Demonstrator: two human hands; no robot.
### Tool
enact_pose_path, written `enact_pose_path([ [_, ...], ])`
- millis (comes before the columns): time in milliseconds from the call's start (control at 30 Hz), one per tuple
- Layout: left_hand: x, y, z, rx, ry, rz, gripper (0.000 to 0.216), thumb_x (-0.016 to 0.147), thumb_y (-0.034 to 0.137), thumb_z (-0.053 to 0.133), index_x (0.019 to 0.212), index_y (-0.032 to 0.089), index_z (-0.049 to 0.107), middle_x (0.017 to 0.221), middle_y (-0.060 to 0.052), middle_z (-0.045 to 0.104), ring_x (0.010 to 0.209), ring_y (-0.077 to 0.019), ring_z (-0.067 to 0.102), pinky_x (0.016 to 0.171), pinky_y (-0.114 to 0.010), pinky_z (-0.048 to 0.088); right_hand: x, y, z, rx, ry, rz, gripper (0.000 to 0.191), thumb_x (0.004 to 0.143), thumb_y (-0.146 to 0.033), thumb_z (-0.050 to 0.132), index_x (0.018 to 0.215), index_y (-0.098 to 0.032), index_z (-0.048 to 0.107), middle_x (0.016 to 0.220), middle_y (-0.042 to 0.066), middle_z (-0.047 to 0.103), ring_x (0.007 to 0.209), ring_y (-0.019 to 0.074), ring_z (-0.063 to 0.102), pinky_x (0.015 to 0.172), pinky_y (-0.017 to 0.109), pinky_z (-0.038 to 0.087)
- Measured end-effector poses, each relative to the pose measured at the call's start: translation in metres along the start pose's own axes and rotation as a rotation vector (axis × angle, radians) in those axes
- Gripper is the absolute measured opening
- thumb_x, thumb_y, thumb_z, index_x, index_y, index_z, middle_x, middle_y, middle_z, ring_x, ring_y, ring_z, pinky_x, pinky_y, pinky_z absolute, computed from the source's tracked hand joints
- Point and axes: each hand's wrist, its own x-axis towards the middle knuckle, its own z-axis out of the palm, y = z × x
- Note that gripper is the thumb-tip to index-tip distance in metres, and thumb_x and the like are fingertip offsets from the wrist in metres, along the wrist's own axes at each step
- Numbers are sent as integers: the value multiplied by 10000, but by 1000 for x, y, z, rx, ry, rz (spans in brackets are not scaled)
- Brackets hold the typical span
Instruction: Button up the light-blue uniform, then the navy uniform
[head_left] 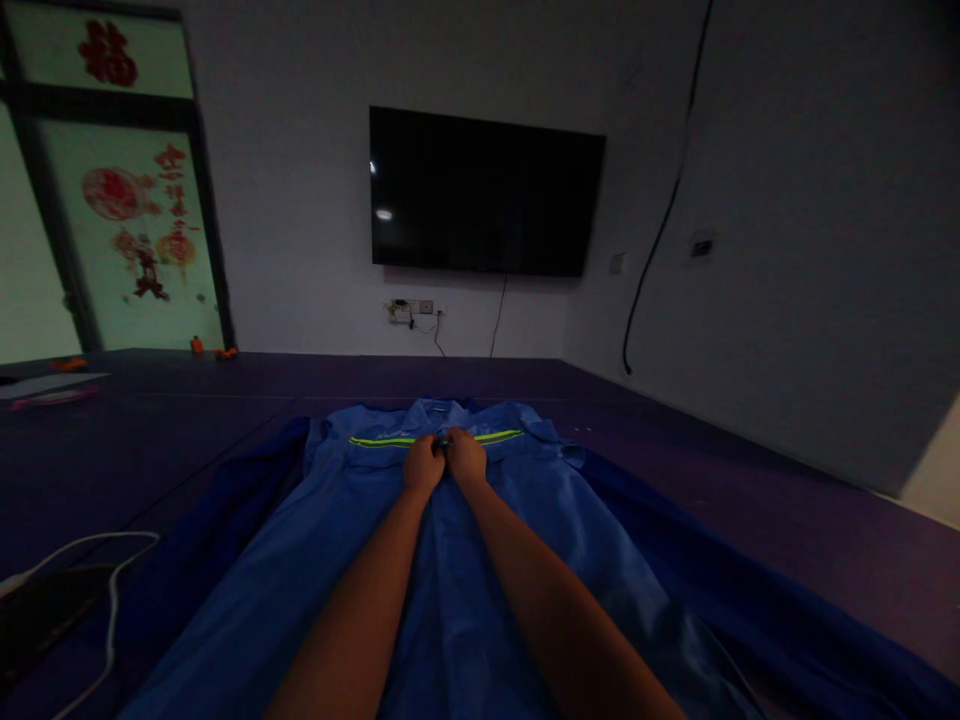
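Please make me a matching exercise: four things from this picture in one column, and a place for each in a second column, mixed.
Things
1. black flat television screen
2. thin white cable
3. red paper decorations
4. neon yellow-green stripe

Places
A. on the pale glass panel, left
B. across the blue cloth work jacket, where left hand and right hand meet
C. on the pale wall ahead
D. on the purple surface, lower left

Pairs: 1-C, 2-D, 3-A, 4-B

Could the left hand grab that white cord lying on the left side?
Probably yes, once it lets go. The left hand pinches the blue jacket, and the white cord lies nearer the person, with only flat cloth and the purple mat between.
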Motion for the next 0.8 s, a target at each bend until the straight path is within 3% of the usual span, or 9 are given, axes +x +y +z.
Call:
enact_pose_path([
  [333,2,-3,0,-41,-4,6,268,755,86,481,985,150,603,986,-93,645,960,-178,572,821,-259,411,-1,1,0,12,27,16,286,809,-146,446,1073,-214,535,1045,56,611,898,141,583,722,209,394],
  [800,2,-1,-1,-20,-24,12,210,765,85,478,903,148,623,890,-76,655,894,-173,580,771,-257,412,1,0,0,-74,-28,63,255,847,-177,411,1002,-154,613,968,124,638,879,181,610,723,237,419],
])
